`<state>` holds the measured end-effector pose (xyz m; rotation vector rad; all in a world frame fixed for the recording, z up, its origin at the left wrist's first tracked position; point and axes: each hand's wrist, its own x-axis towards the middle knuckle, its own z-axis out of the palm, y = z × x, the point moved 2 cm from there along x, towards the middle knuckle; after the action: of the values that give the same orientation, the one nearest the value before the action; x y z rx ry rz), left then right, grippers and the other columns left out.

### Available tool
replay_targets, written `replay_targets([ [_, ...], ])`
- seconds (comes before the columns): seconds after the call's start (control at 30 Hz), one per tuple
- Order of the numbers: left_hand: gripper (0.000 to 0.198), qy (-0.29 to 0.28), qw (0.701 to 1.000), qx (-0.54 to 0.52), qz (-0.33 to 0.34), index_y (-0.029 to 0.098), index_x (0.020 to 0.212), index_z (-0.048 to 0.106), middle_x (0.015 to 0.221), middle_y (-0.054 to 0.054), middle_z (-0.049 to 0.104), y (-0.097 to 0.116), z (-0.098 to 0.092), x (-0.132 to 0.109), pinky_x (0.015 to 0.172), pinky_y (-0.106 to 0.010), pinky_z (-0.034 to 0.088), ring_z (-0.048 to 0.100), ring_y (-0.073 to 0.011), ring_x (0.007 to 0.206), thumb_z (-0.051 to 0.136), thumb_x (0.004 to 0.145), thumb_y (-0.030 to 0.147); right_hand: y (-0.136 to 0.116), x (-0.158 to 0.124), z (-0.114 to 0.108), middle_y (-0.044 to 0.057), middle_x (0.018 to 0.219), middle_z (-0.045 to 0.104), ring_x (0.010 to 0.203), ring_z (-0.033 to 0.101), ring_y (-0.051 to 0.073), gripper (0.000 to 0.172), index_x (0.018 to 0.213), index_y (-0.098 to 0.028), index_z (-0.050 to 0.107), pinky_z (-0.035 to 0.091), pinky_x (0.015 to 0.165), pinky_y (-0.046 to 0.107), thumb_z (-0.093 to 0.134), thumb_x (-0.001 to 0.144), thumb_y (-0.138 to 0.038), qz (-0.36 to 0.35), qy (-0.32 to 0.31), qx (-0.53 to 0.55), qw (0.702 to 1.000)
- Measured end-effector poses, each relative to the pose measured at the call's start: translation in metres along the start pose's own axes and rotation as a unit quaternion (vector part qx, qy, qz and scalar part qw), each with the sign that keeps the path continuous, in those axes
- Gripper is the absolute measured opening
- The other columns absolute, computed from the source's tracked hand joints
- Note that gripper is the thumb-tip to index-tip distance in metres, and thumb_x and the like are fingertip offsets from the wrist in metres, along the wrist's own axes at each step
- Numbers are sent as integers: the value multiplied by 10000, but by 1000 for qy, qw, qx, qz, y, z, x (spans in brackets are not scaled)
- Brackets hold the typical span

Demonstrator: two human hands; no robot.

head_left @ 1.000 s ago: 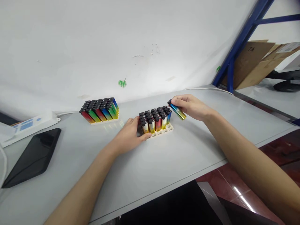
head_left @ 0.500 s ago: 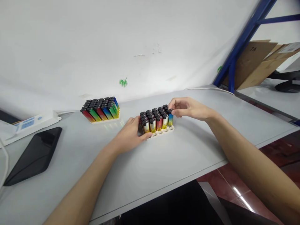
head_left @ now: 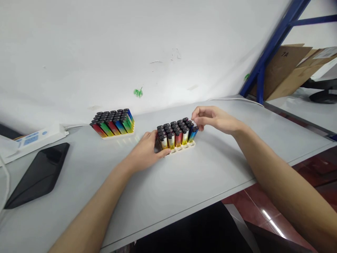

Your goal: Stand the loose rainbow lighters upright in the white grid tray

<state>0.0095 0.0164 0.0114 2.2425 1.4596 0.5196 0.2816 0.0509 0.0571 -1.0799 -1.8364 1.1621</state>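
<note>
The blue lighter (head_left: 194,133) that the right hand (head_left: 214,119) held in the air 1 second ago now stands, leaning a bit, in the corner of the near tray (head_left: 181,147). The right hand's fingers pinch loosely by its cap. The left hand (head_left: 146,151) holds the tray's left end. The table (head_left: 184,186) is bare toward its front edge; a second tray (head_left: 113,123) sits well apart.

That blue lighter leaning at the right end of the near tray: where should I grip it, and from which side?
Probably by its black cap, pinched from above and from the right. The blue lighter tilts rightward off the row, so its top stands clear there, while neighbours block its left and the tray hides its base. The right hand is already beside it.
</note>
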Motion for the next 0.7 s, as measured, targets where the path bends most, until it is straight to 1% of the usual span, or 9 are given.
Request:
replay_targets([
  [0.1,562,-3,1000,6,3,224,1311,533,1257,-109,645,-1,0,0,994,-466,503,557,-335,1233,668,857,525,10,5,-16,41,694,633,636,608,176,196,780,-202,626,486,635,327,672,907,-344,45,176,-89,979],
  [0.17,548,-7,1000,10,3,229,1304,530,1242,-103,644,-1,0,0,986,-457,506,564,-331,1220,655,868,536,19,6,-31,74,729,666,698,629,221,201,763,-208,614,463,656,353,625,916,-337,95,275,-232,928],
  [0.2,541,-9,1000,11,2,230,1299,528,1233,-100,643,-1,0,0,982,-452,507,567,-329,1213,650,872,540,24,7,-37,96,759,685,750,639,252,198,762,-209,619,453,671,370,615,912,-339,125,295,-313,894],
  [0.3,539,-13,1000,17,-3,223,1295,521,1213,-97,638,1,0,0,984,-448,504,572,-326,1198,643,876,541,40,9,-50,163,925,728,909,655,336,215,833,-197,687,446,711,410,602,899,-383,215,253,-468,819],
  [0.37,546,-15,1000,19,-3,216,1301,514,1220,-101,633,1,0,0,996,-453,496,563,-329,1209,643,876,533,48,10,-52,188,1053,730,1023,643,372,265,921,-185,737,458,761,427,610,894,-416,247,197,-510,800],
  [0.43,540,-16,1000,18,0,215,1301,512,1220,-102,632,2,0,0,1002,-459,491,557,-333,1216,641,878,526,52,12,-48,193,1108,726,1130,606,396,294,979,-178,766,458,838,443,626,887,-421,243,156,-538,792],
  [0.57,520,-14,1000,19,-2,222,1275,519,1184,-99,634,1,0,-1,972,-458,501,572,-336,1184,637,881,540,54,16,-37,163,1114,740,1145,601,382,334,1099,-196,779,444,884,432,623,894,-409,197,117,-546,805],
  [0.63,521,-13,1000,20,1,218,1271,522,1182,-101,634,1,-1,-1,970,-458,502,574,-336,1178,635,882,545,56,18,-33,120,1096,754,1057,641,330,362,1170,-243,769,450,840,392,588,923,-436,165,92,-515,836],
  [0.7,529,-12,1000,19,2,215,1280,523,1202,-104,633,2,-1,-1,981,-460,498,569,-338,1192,638,879,540,59,21,-30,90,1041,764,975,660,287,366,1143,-265,774,447,802,357,527,964,-466,118,59,-481,867],
])
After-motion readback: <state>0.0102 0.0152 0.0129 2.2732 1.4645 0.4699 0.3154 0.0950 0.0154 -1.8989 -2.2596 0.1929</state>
